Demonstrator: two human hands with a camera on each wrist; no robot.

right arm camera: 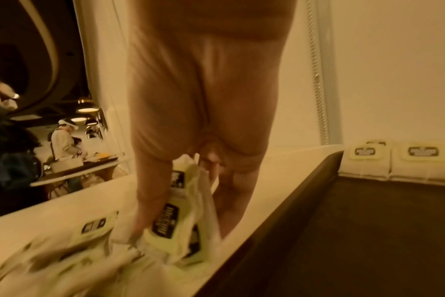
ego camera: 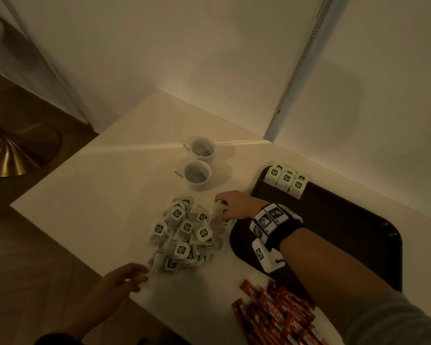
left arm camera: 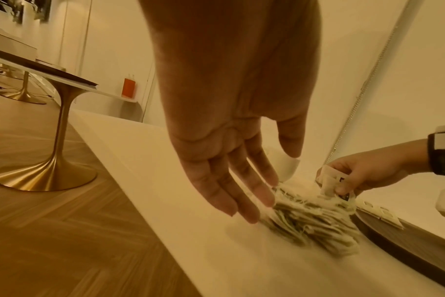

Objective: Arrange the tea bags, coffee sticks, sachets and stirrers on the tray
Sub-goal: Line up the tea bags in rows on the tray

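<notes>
Now right hand (ego camera: 237,205) grip pinching tea bags (right arm camera: 175,225) beside tray (ego camera: 358,220) edge, left hand (left arm camera: 231,180) spread.

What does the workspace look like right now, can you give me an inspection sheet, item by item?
Surface: pale counter, set in a wall corner.
Job's things: loose tea bag pile on the counter left of the dark tray; a few tea bags in a row at the tray's far corner; red coffee sticks heaped at the near edge. Sachets and stirrers: nothing seen.
Clutter: two white cups behind the pile.
Grippers: right hand pinches tea bags at the pile's edge; left hand open, fingers straight, beside the pile.
Cables: nothing seen.
Surroundings: wood floor, gold table base, a person at a far table.
</notes>
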